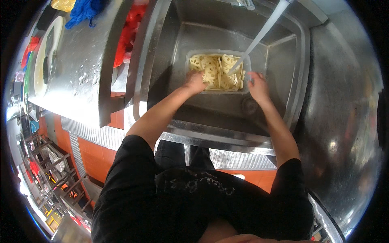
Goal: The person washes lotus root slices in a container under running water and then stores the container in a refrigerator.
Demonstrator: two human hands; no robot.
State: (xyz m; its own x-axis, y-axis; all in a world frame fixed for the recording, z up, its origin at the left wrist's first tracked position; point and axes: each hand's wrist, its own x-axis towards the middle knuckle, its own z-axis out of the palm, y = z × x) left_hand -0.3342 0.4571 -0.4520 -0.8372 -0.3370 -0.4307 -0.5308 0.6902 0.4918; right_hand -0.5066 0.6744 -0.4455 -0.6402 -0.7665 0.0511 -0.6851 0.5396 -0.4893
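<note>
A clear plastic tub (222, 92) full of pale lotus root slices (210, 68) stands on the bottom of the metal sink (221, 111). A stream of water (259, 37) falls from the upper right into the slices. My left hand (196, 82) is at the tub's left side, on the slices, and its fingertips are partly hidden among them. Beside the tub's right wall is my right hand (258, 86), its fingers apart and nothing visible in them. Whether those fingers touch the wall is hard to see.
A drain fitting (249, 105) lies near my right wrist. Left of the sink, red bags (130, 34) fill a gap beside a steel worktop (87, 69) carrying a blue cloth (84, 13) and a white board with a dark knife-like object. Steel surface (344, 93) borders the right.
</note>
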